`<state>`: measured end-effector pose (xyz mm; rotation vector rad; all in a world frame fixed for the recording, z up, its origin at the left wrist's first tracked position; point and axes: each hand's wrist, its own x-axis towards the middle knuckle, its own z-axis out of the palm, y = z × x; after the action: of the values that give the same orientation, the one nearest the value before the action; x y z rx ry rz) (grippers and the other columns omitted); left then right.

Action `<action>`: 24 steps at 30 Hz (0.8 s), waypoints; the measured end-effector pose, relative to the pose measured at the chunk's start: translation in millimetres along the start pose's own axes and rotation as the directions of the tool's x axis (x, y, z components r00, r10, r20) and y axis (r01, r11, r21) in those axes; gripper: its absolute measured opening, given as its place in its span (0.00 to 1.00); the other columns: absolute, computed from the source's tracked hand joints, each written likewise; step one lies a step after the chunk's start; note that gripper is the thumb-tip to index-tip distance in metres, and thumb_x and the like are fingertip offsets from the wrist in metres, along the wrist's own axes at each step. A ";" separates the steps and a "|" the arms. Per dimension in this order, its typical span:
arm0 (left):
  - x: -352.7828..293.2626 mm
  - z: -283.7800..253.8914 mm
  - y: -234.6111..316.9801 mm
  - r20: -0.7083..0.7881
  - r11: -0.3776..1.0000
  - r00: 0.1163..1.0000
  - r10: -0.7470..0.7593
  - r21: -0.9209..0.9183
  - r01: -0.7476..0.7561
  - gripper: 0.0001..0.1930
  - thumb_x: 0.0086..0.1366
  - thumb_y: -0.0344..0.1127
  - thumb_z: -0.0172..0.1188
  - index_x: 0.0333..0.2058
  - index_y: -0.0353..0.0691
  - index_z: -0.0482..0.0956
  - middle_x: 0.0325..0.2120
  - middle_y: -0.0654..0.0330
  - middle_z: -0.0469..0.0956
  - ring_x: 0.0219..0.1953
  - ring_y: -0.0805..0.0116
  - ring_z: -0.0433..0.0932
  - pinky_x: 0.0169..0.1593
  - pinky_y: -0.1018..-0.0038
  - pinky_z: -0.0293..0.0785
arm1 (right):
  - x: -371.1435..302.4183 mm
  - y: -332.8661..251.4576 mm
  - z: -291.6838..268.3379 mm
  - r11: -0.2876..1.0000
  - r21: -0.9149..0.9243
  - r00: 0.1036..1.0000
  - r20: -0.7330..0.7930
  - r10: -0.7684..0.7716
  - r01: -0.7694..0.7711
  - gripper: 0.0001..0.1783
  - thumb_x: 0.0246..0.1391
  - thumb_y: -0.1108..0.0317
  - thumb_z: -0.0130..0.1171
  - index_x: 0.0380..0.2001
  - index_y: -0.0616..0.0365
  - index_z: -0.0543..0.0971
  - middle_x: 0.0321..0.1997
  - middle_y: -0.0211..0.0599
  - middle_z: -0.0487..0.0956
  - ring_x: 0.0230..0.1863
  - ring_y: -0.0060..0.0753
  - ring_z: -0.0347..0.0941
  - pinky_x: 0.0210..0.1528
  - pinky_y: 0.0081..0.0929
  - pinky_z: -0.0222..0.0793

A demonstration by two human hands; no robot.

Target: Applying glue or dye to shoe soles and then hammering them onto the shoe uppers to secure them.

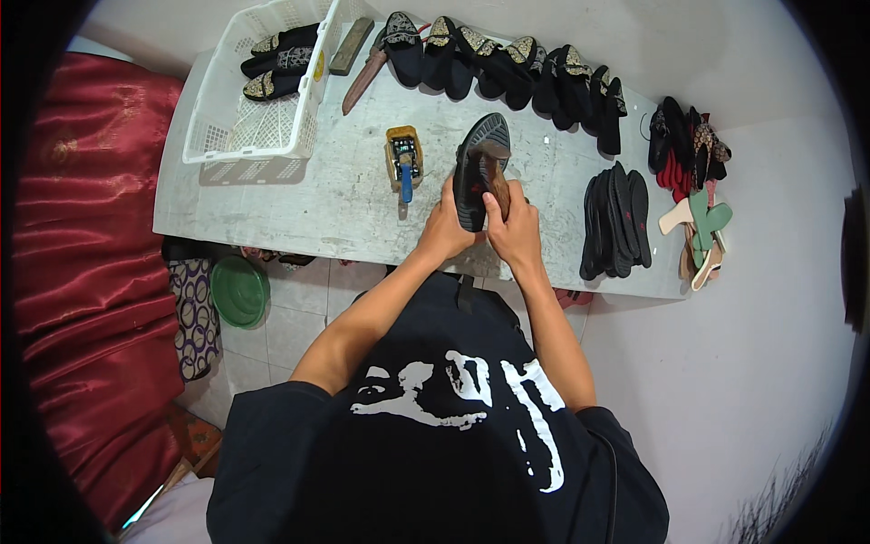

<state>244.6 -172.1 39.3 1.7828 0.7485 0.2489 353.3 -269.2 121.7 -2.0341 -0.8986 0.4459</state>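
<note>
Both hands at frame centre: left hand and right hand clamped together on black shoe, sole facing up, held over grey table. Small yellow tool with blue handle just left of shoe. Stack of black soles to right. White plastic basket holding embellished slippers, upper left. Row of black slippers along far edge.

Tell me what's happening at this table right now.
A person stands at a white table holding a black shoe sole-up in both hands, left hand and right hand wrapped around its lower end. A row of finished shoes lines the far edge, a stack of black soles lies to the right, and a white basket holds more shoes.
</note>
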 end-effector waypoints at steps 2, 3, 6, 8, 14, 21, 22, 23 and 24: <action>7.2 0.9 -3.0 -0.036 0.992 0.991 0.128 -0.012 -0.129 0.63 0.50 0.42 0.79 0.74 0.38 0.41 0.63 0.36 0.68 0.65 0.42 0.71 0.66 0.56 0.71 | 0.6 2.5 -1.3 0.999 0.000 0.998 0.012 0.054 -0.054 0.14 0.66 0.60 0.59 0.42 0.61 0.73 0.27 0.65 0.79 0.34 0.75 0.78 0.33 0.57 0.71; 11.8 4.3 -13.1 -0.040 0.991 0.991 0.131 -0.013 -0.131 0.63 0.50 0.42 0.79 0.74 0.38 0.41 0.63 0.36 0.68 0.65 0.42 0.71 0.66 0.56 0.71 | 1.8 2.0 -1.5 0.999 -0.002 0.999 0.013 0.050 -0.050 0.14 0.66 0.60 0.59 0.42 0.61 0.73 0.27 0.65 0.79 0.34 0.75 0.78 0.33 0.57 0.71; 28.1 1.4 -24.0 -0.117 0.936 0.990 -0.082 -0.350 0.036 0.51 0.62 0.45 0.73 0.73 0.34 0.50 0.63 0.38 0.68 0.66 0.53 0.71 0.66 0.60 0.69 | 1.6 1.0 -2.0 0.998 0.017 0.998 0.011 0.062 -0.062 0.14 0.66 0.60 0.58 0.42 0.61 0.73 0.27 0.65 0.79 0.34 0.75 0.78 0.34 0.57 0.71; 40.4 -10.7 -3.1 -0.009 0.774 0.990 -0.140 -0.625 0.104 0.36 0.68 0.38 0.69 0.67 0.29 0.62 0.55 0.45 0.77 0.55 0.62 0.80 0.55 0.69 0.78 | 2.7 -3.0 -5.8 0.997 -0.026 0.996 0.053 0.074 -0.072 0.14 0.66 0.60 0.58 0.42 0.62 0.73 0.27 0.66 0.79 0.34 0.75 0.78 0.35 0.56 0.72; 59.2 -25.8 3.8 0.106 0.771 0.960 -0.259 -0.576 0.272 0.27 0.68 0.34 0.69 0.61 0.31 0.72 0.50 0.53 0.81 0.50 0.68 0.81 0.50 0.73 0.80 | 5.4 -14.1 -14.3 0.995 -0.014 0.994 0.044 0.100 -0.100 0.14 0.65 0.61 0.59 0.41 0.62 0.73 0.26 0.63 0.79 0.32 0.71 0.79 0.32 0.52 0.72; 61.0 -26.1 12.9 0.053 0.769 0.976 -0.213 -0.607 0.201 0.36 0.66 0.28 0.68 0.70 0.36 0.62 0.56 0.48 0.77 0.52 0.62 0.81 0.50 0.71 0.81 | 9.4 -10.3 -4.5 0.997 -0.031 0.998 0.007 0.066 -0.065 0.14 0.64 0.61 0.60 0.41 0.61 0.74 0.23 0.60 0.79 0.30 0.69 0.80 0.31 0.50 0.72; 62.1 -26.3 13.0 0.076 0.766 0.974 -0.216 -0.605 0.217 0.35 0.66 0.26 0.66 0.70 0.37 0.62 0.58 0.48 0.76 0.53 0.61 0.80 0.51 0.70 0.81 | 8.6 -8.8 -1.4 1.000 -0.004 0.999 -0.042 0.025 -0.025 0.14 0.64 0.60 0.60 0.41 0.61 0.74 0.23 0.60 0.79 0.30 0.69 0.80 0.30 0.50 0.72; 62.2 -26.1 14.2 0.077 0.769 0.974 -0.212 -0.602 0.215 0.35 0.66 0.26 0.66 0.70 0.37 0.62 0.58 0.48 0.76 0.53 0.61 0.80 0.51 0.70 0.81 | 8.4 -7.4 1.4 1.000 0.022 0.996 -0.088 -0.017 0.019 0.14 0.64 0.60 0.61 0.41 0.61 0.74 0.23 0.59 0.80 0.30 0.69 0.80 0.30 0.50 0.72; 62.0 -25.1 15.7 0.082 0.762 0.970 -0.230 -0.605 0.232 0.34 0.67 0.25 0.65 0.69 0.38 0.63 0.59 0.48 0.75 0.55 0.61 0.79 0.53 0.69 0.81 | 9.5 -6.2 2.0 1.000 0.023 0.996 -0.092 -0.018 0.020 0.14 0.64 0.60 0.61 0.41 0.61 0.74 0.23 0.59 0.80 0.30 0.69 0.80 0.30 0.50 0.72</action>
<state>285.5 -117.9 50.2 1.0581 0.7692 0.2838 355.9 -258.7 125.7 -2.0055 -0.8520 0.3482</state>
